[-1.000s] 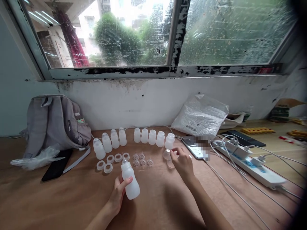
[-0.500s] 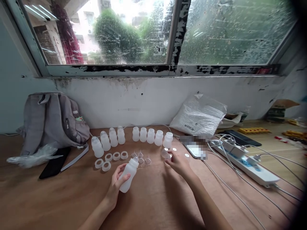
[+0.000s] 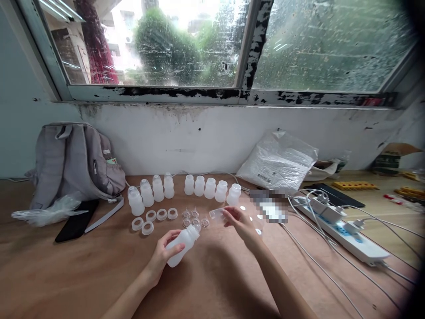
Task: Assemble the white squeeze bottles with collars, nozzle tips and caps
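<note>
My left hand (image 3: 164, 255) is wrapped round a white plastic bottle (image 3: 182, 244) with a teat on top, tilted with its top toward the right. My right hand (image 3: 239, 223) pinches a clear dome cap (image 3: 217, 213) just above the table, a short way right of the bottle's top. Behind them stand two rows of bottles: capped ones (image 3: 149, 193) on the left, open ones (image 3: 211, 188) on the right. White screw rings (image 3: 153, 219) and clear teats (image 3: 195, 218) lie in front of those rows.
A grey backpack (image 3: 75, 162), a black phone (image 3: 77, 224) and a crumpled plastic bag (image 3: 49, 212) lie at the left. At the right are a white plastic bag (image 3: 278, 161), a phone (image 3: 270, 209), a power strip (image 3: 345, 231) with plugged cables, and a dark tablet (image 3: 338, 194).
My left hand tipped the bottle from upright to slanting right. My right hand lifted a clear dome cap off the table and carried it left toward the bottle's top.
</note>
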The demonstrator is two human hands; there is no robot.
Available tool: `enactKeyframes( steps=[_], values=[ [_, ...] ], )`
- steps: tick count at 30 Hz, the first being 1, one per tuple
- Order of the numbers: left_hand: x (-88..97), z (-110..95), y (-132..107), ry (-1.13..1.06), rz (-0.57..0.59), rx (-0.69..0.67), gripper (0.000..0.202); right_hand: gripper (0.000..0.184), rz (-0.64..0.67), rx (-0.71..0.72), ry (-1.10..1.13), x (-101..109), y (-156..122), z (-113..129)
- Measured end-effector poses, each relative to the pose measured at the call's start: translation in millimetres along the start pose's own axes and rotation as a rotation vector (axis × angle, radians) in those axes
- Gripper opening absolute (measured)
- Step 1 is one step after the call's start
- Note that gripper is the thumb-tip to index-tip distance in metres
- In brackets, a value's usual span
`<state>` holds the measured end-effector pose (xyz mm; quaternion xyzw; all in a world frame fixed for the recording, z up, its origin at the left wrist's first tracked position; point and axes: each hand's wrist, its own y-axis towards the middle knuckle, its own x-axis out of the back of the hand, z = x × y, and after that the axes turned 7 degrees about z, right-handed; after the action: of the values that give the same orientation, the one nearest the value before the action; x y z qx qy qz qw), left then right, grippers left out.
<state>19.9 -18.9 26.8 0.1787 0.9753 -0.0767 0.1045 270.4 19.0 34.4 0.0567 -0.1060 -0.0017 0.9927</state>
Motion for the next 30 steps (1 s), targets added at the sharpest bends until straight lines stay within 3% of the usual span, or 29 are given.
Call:
enactKeyframes(
  steps=[3, 8, 15, 20, 26, 30],
  values=[
    [-0.2, -0.1, 0.0, -0.009, -0.001, 0.017, 0.036, 0.036, 0.113, -0.017, 0.244, -22.7, -8.8, 7.5],
    [-0.9, -3.5, -0.6, -0.010, -0.013, 0.027, 0.040, 0.030, 0.202, -0.064, 0.331, -47.0, -18.9, 5.2],
    [3.6, -3.3, 2.0, 0.007, -0.008, 0.046, 0.039, 0.025, 0.209, -0.078, 0.419, -54.6, -19.7, -1.4],
    [10.8, -0.7, 3.6, 0.049, 0.067, 0.062, 0.037, 0.025, 0.204, -0.100, 0.455, -57.3, -22.9, 1.2],
    [11.9, 7.7, 6.9, 0.100, 0.107, 0.120, 0.037, 0.035, 0.332, -0.286, 0.583, -59.8, -24.3, 0.9],
    [8.6, 11.9, 6.6, 0.141, 0.170, 0.139, 0.040, 0.038, 0.329, -0.348, 0.652, -67.3, -26.6, -0.5]
  ],
)
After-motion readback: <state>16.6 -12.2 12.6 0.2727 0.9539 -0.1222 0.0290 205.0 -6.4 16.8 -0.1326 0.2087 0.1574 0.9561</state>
